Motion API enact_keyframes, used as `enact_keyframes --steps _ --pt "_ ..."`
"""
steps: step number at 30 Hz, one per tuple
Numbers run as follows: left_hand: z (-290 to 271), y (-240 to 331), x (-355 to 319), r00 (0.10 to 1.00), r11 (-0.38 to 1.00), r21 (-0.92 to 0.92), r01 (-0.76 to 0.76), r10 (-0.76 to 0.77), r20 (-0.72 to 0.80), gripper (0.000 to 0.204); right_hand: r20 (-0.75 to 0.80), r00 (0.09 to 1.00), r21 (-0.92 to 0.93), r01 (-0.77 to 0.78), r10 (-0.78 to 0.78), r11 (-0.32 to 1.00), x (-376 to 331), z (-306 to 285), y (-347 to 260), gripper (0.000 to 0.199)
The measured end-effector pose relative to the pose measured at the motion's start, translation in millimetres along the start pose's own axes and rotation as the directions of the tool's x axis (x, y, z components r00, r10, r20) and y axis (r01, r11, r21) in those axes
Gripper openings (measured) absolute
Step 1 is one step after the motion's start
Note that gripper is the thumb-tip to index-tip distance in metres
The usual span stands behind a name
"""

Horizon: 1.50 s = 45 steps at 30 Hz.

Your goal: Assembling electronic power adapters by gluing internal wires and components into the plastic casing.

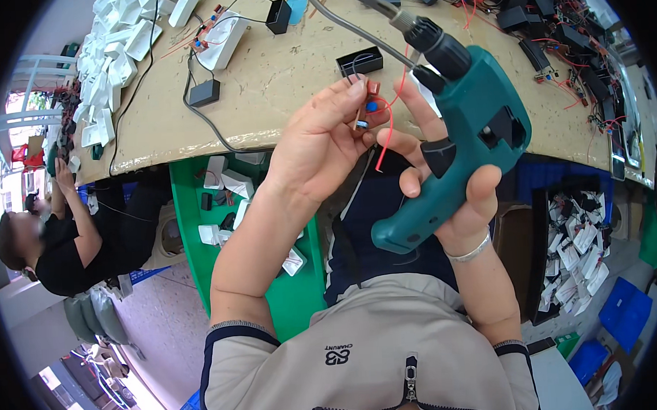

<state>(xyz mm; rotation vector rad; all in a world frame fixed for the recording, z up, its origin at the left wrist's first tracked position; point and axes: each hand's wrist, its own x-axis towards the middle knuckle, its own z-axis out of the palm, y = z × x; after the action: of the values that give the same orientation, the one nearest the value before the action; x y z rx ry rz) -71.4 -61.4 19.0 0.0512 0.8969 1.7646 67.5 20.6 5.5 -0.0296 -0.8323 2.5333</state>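
Observation:
My left hand (308,147) pinches a small circuit board (362,118) with a blue round component on it. From the board a thin red wire (390,129) hangs free, and dark leads run up toward a black plastic case (360,59) on the table. In my right hand (465,217) is a dark green, pistol-shaped soldering gun (482,110), gripped at its handle near the black trigger. Its metal tip points up and left, away from the board. The soldering gun partly covers my right fingers, some of which stretch close to the board.
White plastic housings (121,64) pile up at the table's far left. Black cases and red-wired boards (549,41) crowd the far right. A green bin (194,233) sits below the table edge, and a dark crate (540,269) stands right. A co-worker (66,246) sits at left.

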Motion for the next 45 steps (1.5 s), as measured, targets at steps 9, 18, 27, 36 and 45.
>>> enact_keyframes --steps 9,18,27,36,45 --pt "-5 -3 6 0.986 0.969 0.186 -0.163 0.153 0.069 0.049 0.022 0.997 -0.066 0.076 -0.075 0.995 7 -8 0 0.090" --pt "-2 -2 -11 0.925 0.476 0.835 -0.277 0.367 0.097 0.058 -0.141 0.979 -0.121 0.129 -0.146 0.984 -21 -26 -18 0.090" --pt "30 -12 13 0.450 -0.254 0.516 -0.818 0.274 0.850 0.045 -0.142 0.984 -0.067 0.102 -0.110 0.993 -26 -28 -22 0.089" --pt "34 -8 27 0.615 -0.151 0.621 -0.769 0.090 0.783 0.025 -0.107 0.989 0.043 0.105 -0.100 0.994 -29 -40 -27 0.088" --pt "41 -18 17 0.722 -0.002 0.731 -0.683 0.153 0.675 0.006 -0.073 0.983 0.188 0.178 -0.167 0.966 -33 -50 -31 0.082"
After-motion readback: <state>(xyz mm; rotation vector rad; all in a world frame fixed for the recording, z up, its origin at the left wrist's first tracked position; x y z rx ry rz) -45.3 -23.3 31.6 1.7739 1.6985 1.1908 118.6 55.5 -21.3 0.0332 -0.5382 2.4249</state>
